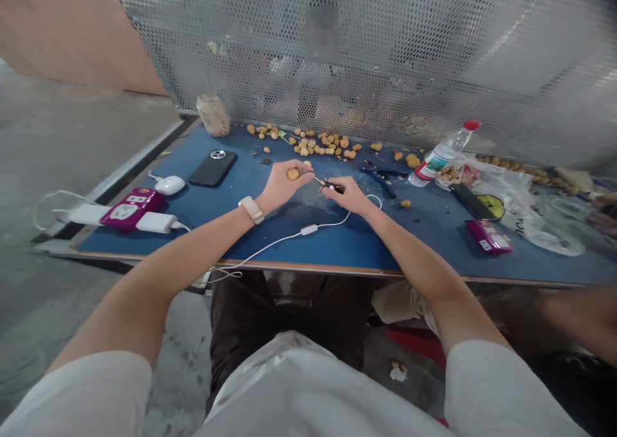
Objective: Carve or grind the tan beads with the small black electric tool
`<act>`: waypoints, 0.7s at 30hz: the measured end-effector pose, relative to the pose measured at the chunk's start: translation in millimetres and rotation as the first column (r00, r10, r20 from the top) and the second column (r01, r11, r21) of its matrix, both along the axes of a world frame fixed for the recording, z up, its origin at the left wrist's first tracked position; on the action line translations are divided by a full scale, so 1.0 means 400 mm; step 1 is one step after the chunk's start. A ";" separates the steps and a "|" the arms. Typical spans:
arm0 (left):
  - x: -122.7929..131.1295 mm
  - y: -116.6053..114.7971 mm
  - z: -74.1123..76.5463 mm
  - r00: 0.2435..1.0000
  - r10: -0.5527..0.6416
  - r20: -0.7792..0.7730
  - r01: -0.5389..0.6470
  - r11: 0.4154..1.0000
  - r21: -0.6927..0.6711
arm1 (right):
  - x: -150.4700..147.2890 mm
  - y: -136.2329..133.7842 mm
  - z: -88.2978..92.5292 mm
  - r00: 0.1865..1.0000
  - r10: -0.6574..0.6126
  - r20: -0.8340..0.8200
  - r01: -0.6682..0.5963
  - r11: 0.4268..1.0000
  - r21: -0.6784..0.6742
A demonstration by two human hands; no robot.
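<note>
My left hand [282, 183] is closed around a small round tan nut-like ball [293, 173], held just above the blue table top [308, 238]. My right hand [348, 194] is closed on a small dark-handled tool [329, 185] whose thin metal tip points left toward the ball. The two hands are close together at the table's middle. A white cord [308, 230] with an inline block runs under my right wrist toward the table's front edge. A pale band sits on my left wrist.
Several tan balls [321, 144] lie scattered along the back edge before a perforated metal screen. A black phone [213, 167], white earbud case, magenta power strip [131, 208] and chargers lie left. A water bottle [441, 154], plastic bags and pliers lie right. Another person's arm [578, 318] shows at right.
</note>
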State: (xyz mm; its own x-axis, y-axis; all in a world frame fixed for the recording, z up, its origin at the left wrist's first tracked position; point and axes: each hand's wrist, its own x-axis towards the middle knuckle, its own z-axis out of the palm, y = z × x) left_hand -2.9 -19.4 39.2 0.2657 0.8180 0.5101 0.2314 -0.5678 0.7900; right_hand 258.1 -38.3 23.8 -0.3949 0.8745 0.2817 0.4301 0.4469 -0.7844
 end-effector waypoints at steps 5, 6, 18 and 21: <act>-0.001 0.011 0.000 1.000 -0.017 0.017 0.018 0.999 -0.034 | 0.005 0.003 -0.005 0.999 -0.014 -0.036 0.015 1.000 0.006; -0.001 0.011 0.000 1.000 -0.023 0.012 0.023 0.999 -0.032 | 0.006 0.003 -0.004 0.999 -0.020 -0.048 0.020 1.000 0.006; -0.006 0.016 -0.007 0.999 -0.038 -0.012 0.038 0.999 -0.001 | 0.009 0.004 -0.003 0.999 -0.031 -0.010 0.032 0.999 0.038; -0.008 0.013 -0.004 0.999 -0.047 -0.017 0.047 0.999 0.006 | 0.010 0.004 -0.004 1.000 -0.029 -0.002 0.029 0.998 0.048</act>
